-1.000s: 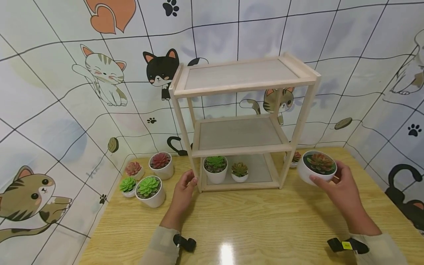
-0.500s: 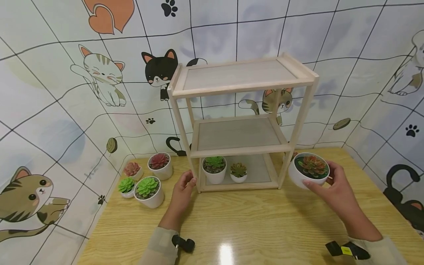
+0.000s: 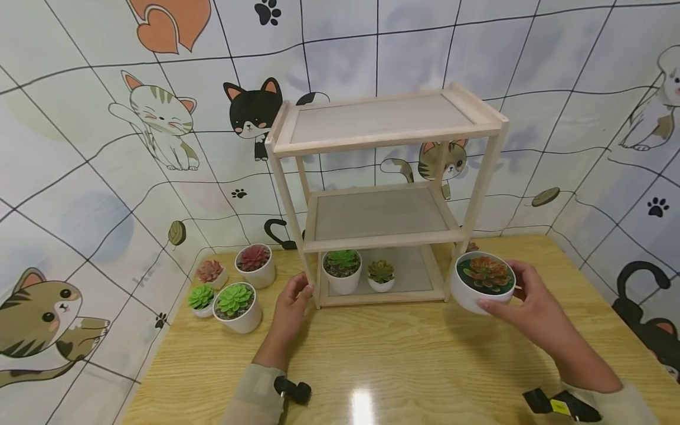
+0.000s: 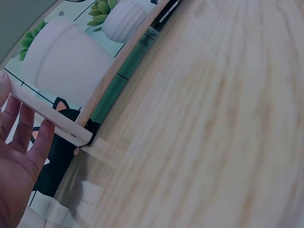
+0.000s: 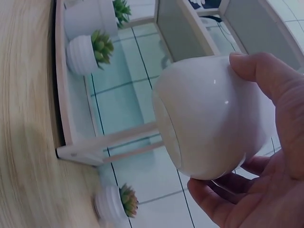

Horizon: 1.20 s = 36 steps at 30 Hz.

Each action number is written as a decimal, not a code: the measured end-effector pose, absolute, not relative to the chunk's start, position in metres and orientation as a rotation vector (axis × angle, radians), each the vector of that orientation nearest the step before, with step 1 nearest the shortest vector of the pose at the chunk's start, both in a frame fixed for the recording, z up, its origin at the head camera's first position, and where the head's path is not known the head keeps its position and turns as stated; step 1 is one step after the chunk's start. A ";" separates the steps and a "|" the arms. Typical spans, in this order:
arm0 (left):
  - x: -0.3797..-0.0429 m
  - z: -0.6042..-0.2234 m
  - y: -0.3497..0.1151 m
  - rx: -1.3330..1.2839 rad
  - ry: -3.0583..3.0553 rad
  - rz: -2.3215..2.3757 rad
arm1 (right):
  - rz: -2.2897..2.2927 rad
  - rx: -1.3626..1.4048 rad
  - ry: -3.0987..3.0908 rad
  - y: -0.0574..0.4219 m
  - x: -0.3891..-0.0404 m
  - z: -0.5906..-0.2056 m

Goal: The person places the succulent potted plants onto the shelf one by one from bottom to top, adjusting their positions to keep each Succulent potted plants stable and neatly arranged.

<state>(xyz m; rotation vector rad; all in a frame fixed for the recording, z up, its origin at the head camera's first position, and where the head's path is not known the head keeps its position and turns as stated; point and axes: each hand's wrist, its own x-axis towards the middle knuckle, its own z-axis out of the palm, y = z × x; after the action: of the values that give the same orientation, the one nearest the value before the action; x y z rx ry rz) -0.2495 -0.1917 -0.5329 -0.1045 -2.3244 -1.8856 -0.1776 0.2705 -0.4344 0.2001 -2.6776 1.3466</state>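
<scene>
My right hand (image 3: 533,310) grips a white round pot (image 3: 473,295) with an orange-green succulent (image 3: 486,273). The pot is lifted off the table, in front of the right front post of a wooden three-tier shelf (image 3: 379,239). In the right wrist view the thumb lies on one side of the pot (image 5: 209,114) and fingers on the other. My left hand (image 3: 291,304) holds the shelf's left front post (image 4: 52,118) near its foot. On the bottom tier stand a green succulent in a white pot (image 3: 342,274) and a smaller potted succulent (image 3: 381,276).
Left of the shelf, several potted succulents stand together, including a green one (image 3: 236,307) and a dark red one (image 3: 255,265). Another small potted succulent (image 5: 114,204) stands beyond the shelf's right side. A cat-patterned wall covering (image 3: 223,159) rises behind the wooden table (image 3: 372,354).
My right hand has carried the pot left and slightly down, closer to the shelf's right front post. The left hand stays at the left post.
</scene>
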 end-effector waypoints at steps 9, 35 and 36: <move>-0.248 -0.533 -0.193 -0.136 -2.320 -1.894 | 1.407 0.253 -2.669 0.250 -0.176 -0.441; -0.250 -0.535 -0.194 -0.134 -2.326 -1.885 | 1.540 0.162 -2.635 0.205 -0.186 -0.473; -0.250 -0.535 -0.194 -0.131 -2.328 -1.887 | 1.542 0.156 -2.629 0.204 -0.186 -0.474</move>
<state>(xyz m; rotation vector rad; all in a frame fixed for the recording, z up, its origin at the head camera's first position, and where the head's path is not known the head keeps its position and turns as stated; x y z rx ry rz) -0.2503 -0.1938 -0.5350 -0.1315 -2.3277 -1.8874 -0.1863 0.2037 -0.4743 0.1556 -2.6293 1.5418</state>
